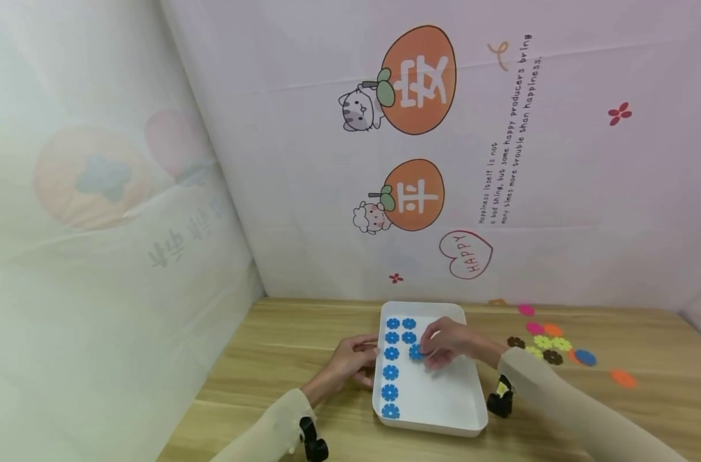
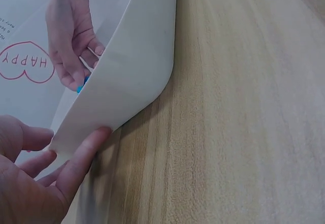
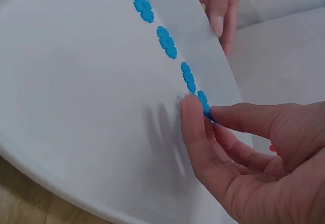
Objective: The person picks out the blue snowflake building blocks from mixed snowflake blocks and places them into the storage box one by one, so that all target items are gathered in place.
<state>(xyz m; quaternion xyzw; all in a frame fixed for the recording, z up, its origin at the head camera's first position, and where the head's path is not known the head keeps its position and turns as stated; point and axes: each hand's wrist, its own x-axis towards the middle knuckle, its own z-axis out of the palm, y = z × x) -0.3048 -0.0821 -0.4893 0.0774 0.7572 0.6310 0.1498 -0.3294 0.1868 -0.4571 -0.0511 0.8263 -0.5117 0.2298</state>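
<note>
A white tray (image 1: 437,410) lies on the wooden table with blue flower-shaped discs (image 1: 390,372) lined along its left side and a shorter second column at the far end. Above the tray floor, my right hand (image 1: 445,343) pinches a blue flower-shaped disc (image 1: 415,351) between thumb and fingers, just below the second column. The same grip shows in the right wrist view, where the hand (image 3: 238,153) partly covers the disc. At the tray's left side my left hand (image 1: 350,359) touches the outer wall; in the left wrist view its fingertips meet the rim and wall.
Right of the tray, loose discs are scattered on the table (image 1: 304,314): yellow-green ones (image 1: 560,343), dark brown ones (image 1: 553,357), a blue one (image 1: 585,357), orange ones (image 1: 623,378) and pink ones (image 1: 526,310). A printed cloth (image 1: 304,244) hangs behind the table.
</note>
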